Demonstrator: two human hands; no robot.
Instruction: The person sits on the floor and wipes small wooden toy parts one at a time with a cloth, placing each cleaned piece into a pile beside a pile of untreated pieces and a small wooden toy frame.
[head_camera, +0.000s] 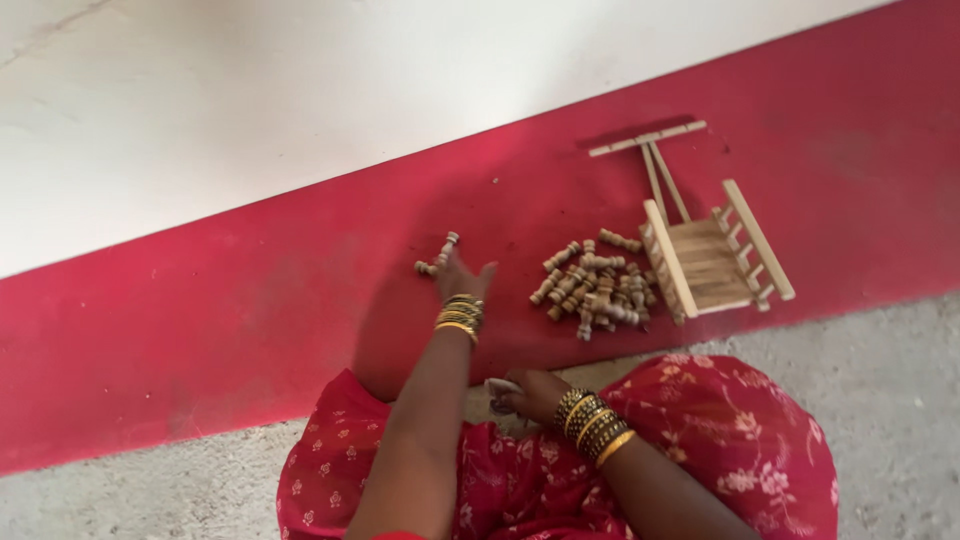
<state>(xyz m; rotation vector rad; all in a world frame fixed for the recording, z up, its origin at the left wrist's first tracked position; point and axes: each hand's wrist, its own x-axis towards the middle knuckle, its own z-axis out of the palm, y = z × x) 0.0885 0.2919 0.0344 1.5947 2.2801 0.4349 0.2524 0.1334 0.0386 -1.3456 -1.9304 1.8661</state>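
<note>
Two pegs (437, 256) lie under the left hand's (458, 277) spread fingertips; the peg pile (593, 287) sits at three o'clock. The right hand (525, 393) clasps a pale, unclear object.

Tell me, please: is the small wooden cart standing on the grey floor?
No. The small wooden cart stands on the red strip, to the right of the pile of turned wooden pegs.

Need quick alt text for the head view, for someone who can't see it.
A person's left hand reaches onto a red floor strip, fingers on a few small turned wooden pegs. The right hand rests near the lap in red floral cloth. A pile of pegs lies beside a small wooden toy cart.
</note>
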